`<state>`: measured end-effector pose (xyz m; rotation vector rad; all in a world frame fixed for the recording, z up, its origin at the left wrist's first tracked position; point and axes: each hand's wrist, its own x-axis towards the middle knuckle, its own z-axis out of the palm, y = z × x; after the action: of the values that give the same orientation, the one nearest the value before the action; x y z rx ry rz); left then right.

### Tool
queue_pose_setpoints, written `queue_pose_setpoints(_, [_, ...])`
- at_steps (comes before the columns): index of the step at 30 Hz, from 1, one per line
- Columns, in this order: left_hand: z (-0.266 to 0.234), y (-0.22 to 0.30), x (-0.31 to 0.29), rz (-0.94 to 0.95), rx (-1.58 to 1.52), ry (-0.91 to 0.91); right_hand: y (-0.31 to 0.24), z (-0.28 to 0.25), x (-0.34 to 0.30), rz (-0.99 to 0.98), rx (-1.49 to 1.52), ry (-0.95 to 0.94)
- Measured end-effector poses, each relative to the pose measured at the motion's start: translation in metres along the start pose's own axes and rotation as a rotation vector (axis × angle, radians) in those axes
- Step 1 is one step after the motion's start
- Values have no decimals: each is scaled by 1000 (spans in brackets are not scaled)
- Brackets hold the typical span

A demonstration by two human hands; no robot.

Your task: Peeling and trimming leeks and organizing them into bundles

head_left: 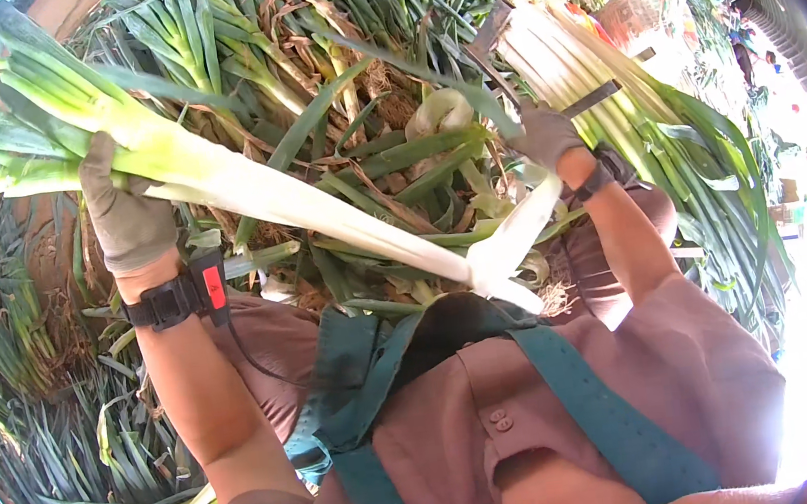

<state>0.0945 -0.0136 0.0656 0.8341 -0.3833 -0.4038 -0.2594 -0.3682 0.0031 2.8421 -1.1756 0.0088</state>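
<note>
My gloved left hand [129, 213] is closed around the green upper part of a big leek [255, 188]. The leek slants across in front of me, its white shaft running down to the roots [558, 298] near my right knee. My gloved right hand [548, 141] is closed on an outer leaf [520, 230] of the leek. This leaf's pale sheath stands away from the shaft and meets it near the root end. Its green blade seems to trail out beyond the glove toward the upper left. Fingertips of the right hand are partly hidden.
Loose leaves and peelings [404, 171] lie between my knees. Untrimmed leeks [249, 59] are heaped ahead, with more piles [13, 310] on the left. To the right, cleaned leeks [594, 77] lie on a rack with dark metal bars [592, 98]. A woven basket [634, 14] stands beyond.
</note>
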Motion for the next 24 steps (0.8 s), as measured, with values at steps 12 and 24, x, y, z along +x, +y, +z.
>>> queue_pose_setpoints(12, [42,-10,-7,-55,61,25,-176,-83,-46,-562,1238,-634])
queue_pose_setpoints(24, [24,-23,-3,-113,313,113,-154,-96,-66,-591,1290,-1057])
